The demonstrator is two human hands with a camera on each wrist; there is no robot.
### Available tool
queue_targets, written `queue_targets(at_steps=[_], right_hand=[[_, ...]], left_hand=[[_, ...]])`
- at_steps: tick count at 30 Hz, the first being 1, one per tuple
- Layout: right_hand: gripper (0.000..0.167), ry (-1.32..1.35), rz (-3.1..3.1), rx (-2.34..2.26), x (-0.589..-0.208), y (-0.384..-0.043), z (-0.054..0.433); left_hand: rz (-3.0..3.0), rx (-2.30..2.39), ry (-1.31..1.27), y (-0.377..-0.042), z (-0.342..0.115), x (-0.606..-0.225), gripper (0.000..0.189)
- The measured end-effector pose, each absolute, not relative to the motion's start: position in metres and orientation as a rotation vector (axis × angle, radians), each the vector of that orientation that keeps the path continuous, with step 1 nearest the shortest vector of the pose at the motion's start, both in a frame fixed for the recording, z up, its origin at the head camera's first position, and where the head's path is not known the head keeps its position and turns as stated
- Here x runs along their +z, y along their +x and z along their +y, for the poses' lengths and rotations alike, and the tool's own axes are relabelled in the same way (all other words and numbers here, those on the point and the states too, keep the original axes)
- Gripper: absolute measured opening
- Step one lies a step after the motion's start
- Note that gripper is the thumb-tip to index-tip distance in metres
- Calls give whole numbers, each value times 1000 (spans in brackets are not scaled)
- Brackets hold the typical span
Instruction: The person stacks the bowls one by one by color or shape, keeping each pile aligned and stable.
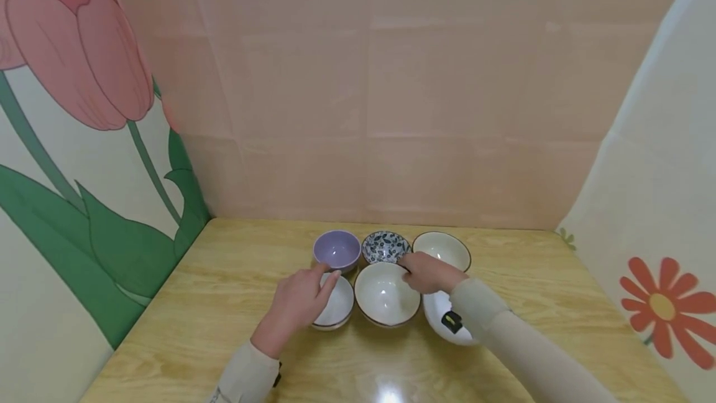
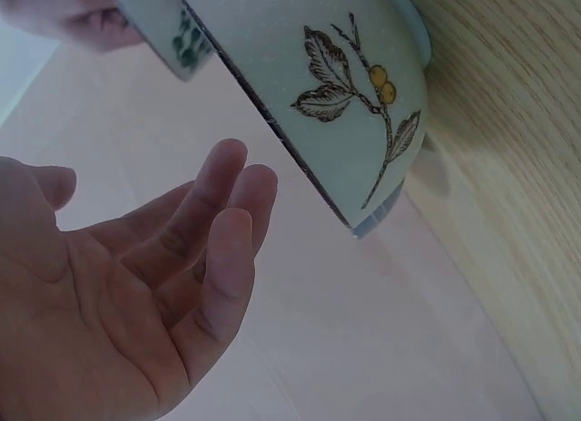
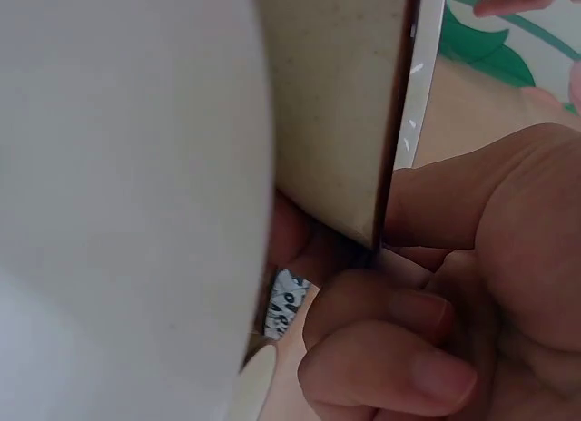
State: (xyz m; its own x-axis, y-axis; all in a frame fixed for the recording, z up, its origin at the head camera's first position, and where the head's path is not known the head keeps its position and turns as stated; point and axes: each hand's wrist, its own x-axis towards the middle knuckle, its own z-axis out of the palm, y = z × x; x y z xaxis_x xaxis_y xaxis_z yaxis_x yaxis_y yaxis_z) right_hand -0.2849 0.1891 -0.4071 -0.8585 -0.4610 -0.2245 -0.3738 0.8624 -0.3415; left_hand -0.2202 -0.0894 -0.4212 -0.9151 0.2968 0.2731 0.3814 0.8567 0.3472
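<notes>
In the head view my right hand pinches the rim of the cream bowl in the middle of the front row. Its thumb lies on one side of the dark-rimmed wall and a finger on the other, as the right wrist view shows. My left hand hovers over the left edge of the front-left white bowl, fingers relaxed and holding nothing. A brown leaf sprig with yellow berries decorates the bowl beside my left fingers.
Behind stand a purple bowl, a blue-and-white patterned bowl and another cream bowl. A white bowl at front right is partly hidden by my right arm. All are on a wood-grain table with a pink backdrop.
</notes>
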Motion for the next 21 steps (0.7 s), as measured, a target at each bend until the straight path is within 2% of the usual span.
queue_targets(at_steps=[4, 11, 21], right_hand=[[16, -666, 2766, -428, -401, -281, 190], [28, -683, 2816, -471, -394, -276, 197], [31, -663, 2903, -565, -386, -263, 212]], left_hand=[[-2812, -616, -534, -220, -88, -420, 49], [-2822, -685, -536, -224, -83, -417, 57], [-2778, -790, -609, -228, -62, -406, 54]])
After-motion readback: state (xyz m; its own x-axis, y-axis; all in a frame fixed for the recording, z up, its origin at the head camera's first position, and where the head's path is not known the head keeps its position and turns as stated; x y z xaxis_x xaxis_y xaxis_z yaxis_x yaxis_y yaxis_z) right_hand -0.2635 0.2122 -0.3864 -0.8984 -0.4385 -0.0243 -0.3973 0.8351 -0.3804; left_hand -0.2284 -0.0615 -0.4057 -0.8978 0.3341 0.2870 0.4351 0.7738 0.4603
